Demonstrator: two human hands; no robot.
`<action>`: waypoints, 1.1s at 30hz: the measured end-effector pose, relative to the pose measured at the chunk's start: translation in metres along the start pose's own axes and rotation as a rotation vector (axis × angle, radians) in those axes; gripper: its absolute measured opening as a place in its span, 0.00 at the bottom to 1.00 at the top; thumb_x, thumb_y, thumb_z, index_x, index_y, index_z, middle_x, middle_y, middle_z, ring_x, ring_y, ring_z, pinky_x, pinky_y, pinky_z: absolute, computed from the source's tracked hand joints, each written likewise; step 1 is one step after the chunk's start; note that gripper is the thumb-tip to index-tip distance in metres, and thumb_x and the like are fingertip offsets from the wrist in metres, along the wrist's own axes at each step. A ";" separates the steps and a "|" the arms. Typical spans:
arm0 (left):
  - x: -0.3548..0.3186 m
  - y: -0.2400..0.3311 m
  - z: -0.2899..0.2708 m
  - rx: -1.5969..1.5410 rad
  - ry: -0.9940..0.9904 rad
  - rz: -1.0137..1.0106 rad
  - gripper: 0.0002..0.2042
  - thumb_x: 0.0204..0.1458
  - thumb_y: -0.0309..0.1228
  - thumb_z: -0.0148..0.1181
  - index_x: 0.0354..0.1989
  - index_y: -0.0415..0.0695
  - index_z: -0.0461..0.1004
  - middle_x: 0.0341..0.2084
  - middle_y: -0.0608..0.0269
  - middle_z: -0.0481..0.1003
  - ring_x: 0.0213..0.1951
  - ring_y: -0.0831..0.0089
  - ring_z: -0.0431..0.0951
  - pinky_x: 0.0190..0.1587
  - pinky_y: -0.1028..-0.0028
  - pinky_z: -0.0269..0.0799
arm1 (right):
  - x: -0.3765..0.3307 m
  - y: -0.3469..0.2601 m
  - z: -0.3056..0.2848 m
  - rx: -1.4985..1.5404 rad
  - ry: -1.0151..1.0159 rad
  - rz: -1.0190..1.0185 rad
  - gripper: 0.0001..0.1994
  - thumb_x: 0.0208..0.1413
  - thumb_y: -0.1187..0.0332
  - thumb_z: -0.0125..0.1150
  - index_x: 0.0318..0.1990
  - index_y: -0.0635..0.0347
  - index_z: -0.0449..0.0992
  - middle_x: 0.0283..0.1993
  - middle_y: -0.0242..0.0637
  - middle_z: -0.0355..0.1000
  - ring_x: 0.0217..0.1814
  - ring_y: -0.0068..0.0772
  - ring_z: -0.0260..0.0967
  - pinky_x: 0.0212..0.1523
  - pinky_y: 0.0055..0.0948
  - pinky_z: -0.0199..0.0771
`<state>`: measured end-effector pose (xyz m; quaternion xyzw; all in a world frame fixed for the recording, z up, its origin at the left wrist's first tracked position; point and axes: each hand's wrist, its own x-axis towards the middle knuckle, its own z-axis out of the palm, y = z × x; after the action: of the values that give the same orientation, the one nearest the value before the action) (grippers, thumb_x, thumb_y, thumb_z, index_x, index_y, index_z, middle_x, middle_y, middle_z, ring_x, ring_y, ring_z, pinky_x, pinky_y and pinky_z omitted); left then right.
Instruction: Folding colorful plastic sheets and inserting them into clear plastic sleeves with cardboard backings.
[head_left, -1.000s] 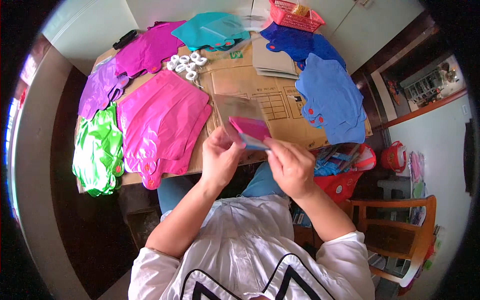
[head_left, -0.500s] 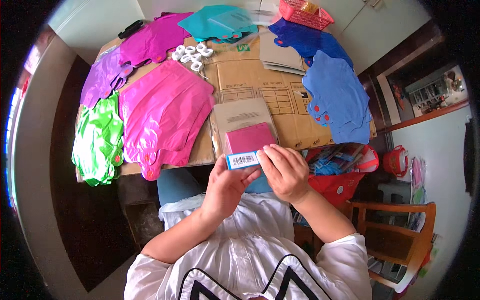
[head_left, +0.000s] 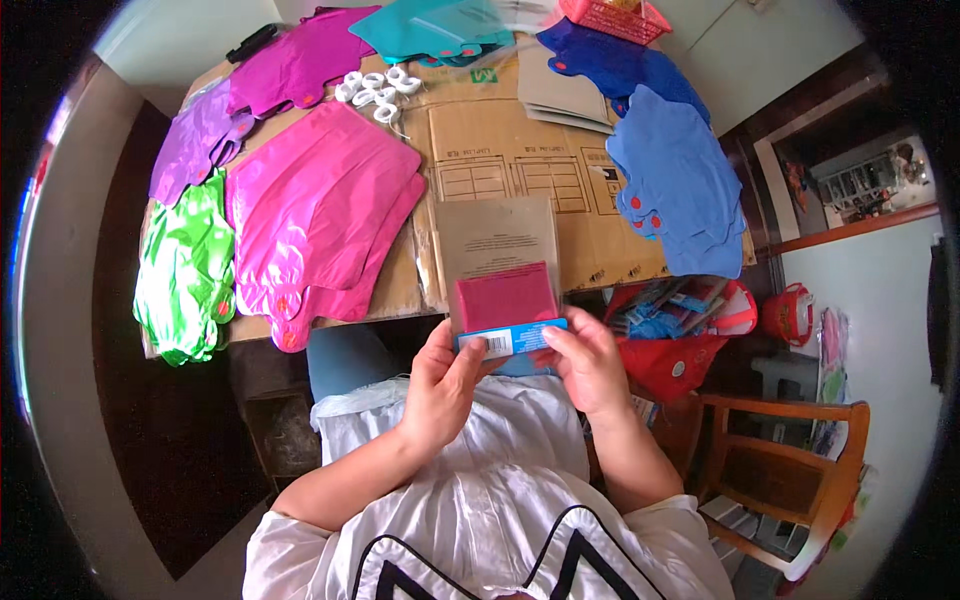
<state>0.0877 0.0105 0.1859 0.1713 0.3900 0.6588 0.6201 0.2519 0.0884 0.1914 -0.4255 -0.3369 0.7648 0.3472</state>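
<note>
I hold a clear flat packet (head_left: 497, 232) at the table's near edge, with a grey printed card in it. Across its lower part lies a folded magenta piece (head_left: 507, 297), and below that runs a blue label strip (head_left: 530, 336) with a white barcode patch. My left hand (head_left: 438, 388) is closed on the lower left corner, thumb over the barcode end. On the lower right corner my right hand (head_left: 592, 368) is closed too, its thumb pressing the blue strip. The fingers behind the packet are hidden.
On the cardboard-covered table (head_left: 470, 125) lie pink sheets (head_left: 320, 200), green ones (head_left: 185, 275) and light-blue ones (head_left: 675, 190). White rings (head_left: 378, 92), grey cards (head_left: 560, 95) and a pink basket (head_left: 615, 18) are farther back. Right: a red bag (head_left: 665, 365) and a wooden chair (head_left: 785, 460).
My right hand has moved from the strip's top right end down to the packet's lower right corner. The left thumb now lies over the barcode. More of the blue strip shows.
</note>
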 end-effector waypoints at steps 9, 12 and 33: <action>-0.001 0.004 -0.001 -0.051 0.080 -0.038 0.12 0.62 0.32 0.50 0.48 0.37 0.69 0.40 0.58 0.77 0.40 0.69 0.79 0.47 0.68 0.77 | 0.005 0.015 0.016 -0.074 0.138 -0.063 0.11 0.57 0.64 0.63 0.34 0.63 0.74 0.27 0.38 0.76 0.20 0.22 0.71 0.22 0.19 0.71; 0.000 0.003 -0.004 -0.047 0.156 -0.097 0.11 0.61 0.31 0.53 0.45 0.36 0.72 0.38 0.58 0.78 0.38 0.69 0.80 0.46 0.69 0.77 | 0.006 0.016 0.017 -0.054 0.175 -0.080 0.11 0.55 0.64 0.64 0.33 0.64 0.73 0.25 0.40 0.75 0.19 0.24 0.71 0.21 0.20 0.71; 0.002 0.046 -0.003 0.752 -0.198 -0.379 0.16 0.55 0.38 0.60 0.27 0.35 0.78 0.21 0.54 0.77 0.24 0.66 0.78 0.34 0.71 0.73 | 0.009 0.013 -0.011 0.136 -0.022 0.087 0.07 0.55 0.70 0.61 0.40 0.60 0.74 0.36 0.36 0.76 0.34 0.26 0.74 0.38 0.27 0.77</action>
<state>0.0545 0.0146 0.2169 0.3731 0.5660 0.3258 0.6589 0.2545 0.0906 0.1726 -0.4067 -0.2691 0.8049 0.3381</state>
